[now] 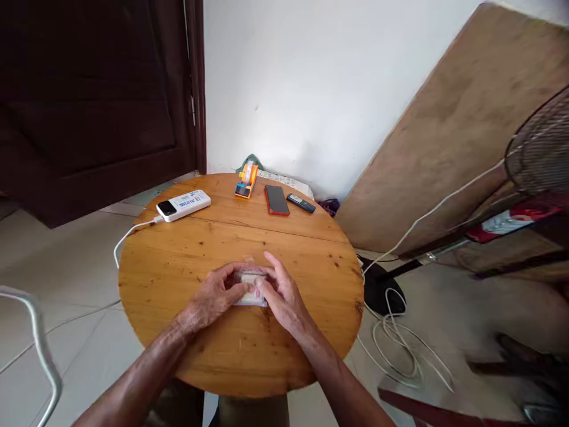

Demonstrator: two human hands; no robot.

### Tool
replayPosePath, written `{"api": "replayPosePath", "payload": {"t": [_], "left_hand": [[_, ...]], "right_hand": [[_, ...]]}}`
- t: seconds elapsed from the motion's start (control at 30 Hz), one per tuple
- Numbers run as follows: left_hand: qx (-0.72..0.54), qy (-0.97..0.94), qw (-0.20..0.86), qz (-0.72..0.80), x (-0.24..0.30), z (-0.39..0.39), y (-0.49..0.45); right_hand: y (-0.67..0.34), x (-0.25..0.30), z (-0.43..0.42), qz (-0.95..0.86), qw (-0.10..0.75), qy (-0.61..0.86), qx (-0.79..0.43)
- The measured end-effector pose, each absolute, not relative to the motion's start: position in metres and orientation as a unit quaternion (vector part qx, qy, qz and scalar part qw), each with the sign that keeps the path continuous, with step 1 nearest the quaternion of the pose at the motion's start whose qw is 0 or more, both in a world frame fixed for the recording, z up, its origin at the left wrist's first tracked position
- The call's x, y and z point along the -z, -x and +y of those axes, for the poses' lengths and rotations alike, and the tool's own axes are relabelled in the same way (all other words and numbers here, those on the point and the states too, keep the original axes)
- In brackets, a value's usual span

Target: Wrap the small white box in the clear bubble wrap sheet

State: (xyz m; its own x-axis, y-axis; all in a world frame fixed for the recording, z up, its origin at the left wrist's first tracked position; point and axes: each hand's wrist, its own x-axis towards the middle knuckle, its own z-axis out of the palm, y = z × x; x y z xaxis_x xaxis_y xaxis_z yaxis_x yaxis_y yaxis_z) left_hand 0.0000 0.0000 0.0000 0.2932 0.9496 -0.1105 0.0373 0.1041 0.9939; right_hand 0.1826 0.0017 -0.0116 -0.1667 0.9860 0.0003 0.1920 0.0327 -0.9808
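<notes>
A small, flat, whitish packet (251, 298) with a shiny clear surface and pinkish marks is between my two hands, low over the near middle of the round wooden table (178, 308). My left hand (217, 296) holds its left side, thumb on the face and fingers curled behind the far edge. My right hand (282, 293) grips the right side, thumb pressed on the front and the index finger raised away. The fingers cover much of the packet, so its exact kind is unclear.
Along the table's far side are a white power bank (189, 204) with a cable, an orange tape dispenser (246, 181), a red-edged phone (276, 200) and a dark handset (301, 203). A fan (540, 142) stands right; loose white cable (395, 338) lies on the floor.
</notes>
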Motion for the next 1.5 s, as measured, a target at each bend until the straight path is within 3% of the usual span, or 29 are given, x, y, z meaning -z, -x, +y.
{"api": "replayPosePath", "payload": {"t": [0.23,0.5,0.87,1.23,1.5], "left_hand": [[-0.392,-0.55,0.591,0.441,0.003,0.004,-0.001],[-0.383,-0.554,0.585,0.452,-0.003,0.002,0.0],[-0.412,-0.504,0.62,0.437,0.013,0.008,0.002],[-0.383,-0.588,0.539,0.465,0.004,0.007,0.006],[-0.372,-0.571,0.59,0.433,0.003,0.009,0.014]], "right_hand": [[-0.182,-0.008,0.032,-0.55,0.4,0.473,-0.561],[-0.157,-0.008,0.059,-0.486,0.482,0.451,-0.573],[-0.161,-0.023,0.044,-0.574,0.502,0.437,-0.478],[-0.174,-0.014,0.005,-0.738,0.456,0.418,-0.27],[-0.174,-0.006,-0.002,-0.795,0.432,0.401,-0.147]]}}
